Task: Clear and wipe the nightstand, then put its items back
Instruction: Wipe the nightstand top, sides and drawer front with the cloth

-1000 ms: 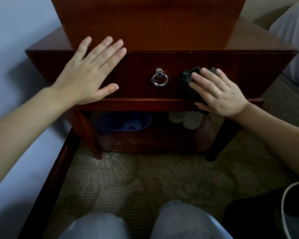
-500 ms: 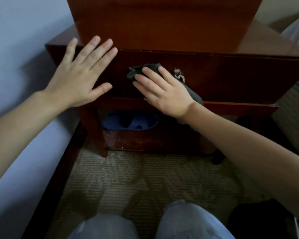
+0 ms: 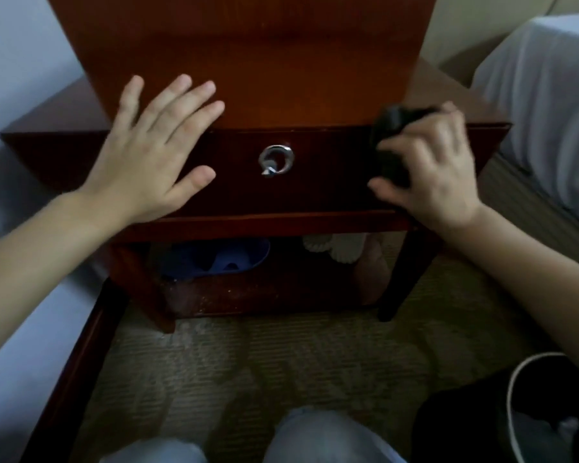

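Observation:
The dark red wooden nightstand (image 3: pixel 315 95) stands in front of me with a drawer front bearing a silver ring pull (image 3: pixel 276 159). My left hand (image 3: pixel 154 152) lies flat with fingers spread on the left side of the drawer front and top edge. My right hand (image 3: pixel 428 168) grips a dark cloth (image 3: pixel 390 128) bunched against the right end of the drawer front, near the top edge. The nightstand top shows nothing on it.
On the lower shelf sit a blue object (image 3: pixel 218 259) and white ribbed items (image 3: pixel 335 248). A pale wall is at left, white bedding (image 3: pixel 542 101) at right. Patterned carpet (image 3: pixel 281 362) lies below, my knees at the bottom edge, and a dark bag with a white rim (image 3: pixel 522 416) at bottom right.
My right hand swept the cloth from the middle-left of the drawer front to its right end and curled around it. The ring pull is uncovered again. My left hand stayed pressed on the left side.

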